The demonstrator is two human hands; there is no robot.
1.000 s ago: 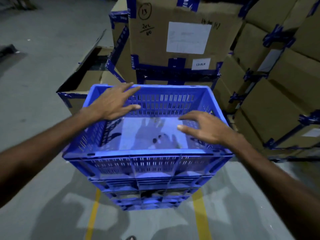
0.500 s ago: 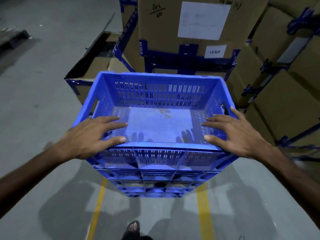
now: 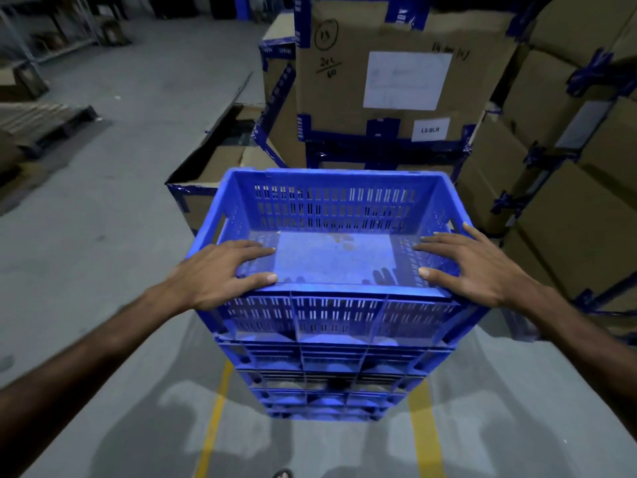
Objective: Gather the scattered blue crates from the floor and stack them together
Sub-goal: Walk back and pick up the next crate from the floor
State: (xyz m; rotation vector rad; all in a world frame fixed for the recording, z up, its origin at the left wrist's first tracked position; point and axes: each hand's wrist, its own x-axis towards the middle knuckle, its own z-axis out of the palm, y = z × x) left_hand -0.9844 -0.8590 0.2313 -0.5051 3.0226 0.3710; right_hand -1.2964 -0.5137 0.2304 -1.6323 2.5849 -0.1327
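From the head view, several blue crates are seen nested in one stack on the grey floor, between two yellow lines. The left hand and right hand are laid flat, fingers spread, on the top crate's near corners. No loose crates are visible; the task is judged nearly finished. Taped cardboard boxes are stacked behind, and a pallet lies to the left.

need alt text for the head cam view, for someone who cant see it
Seen from above, a person's left hand and right hand rest with straight fingers on the near corners of the top blue crate, which is empty and sits on a stack of blue crates. Taped cardboard boxes stand behind, on a grey floor with yellow lines.
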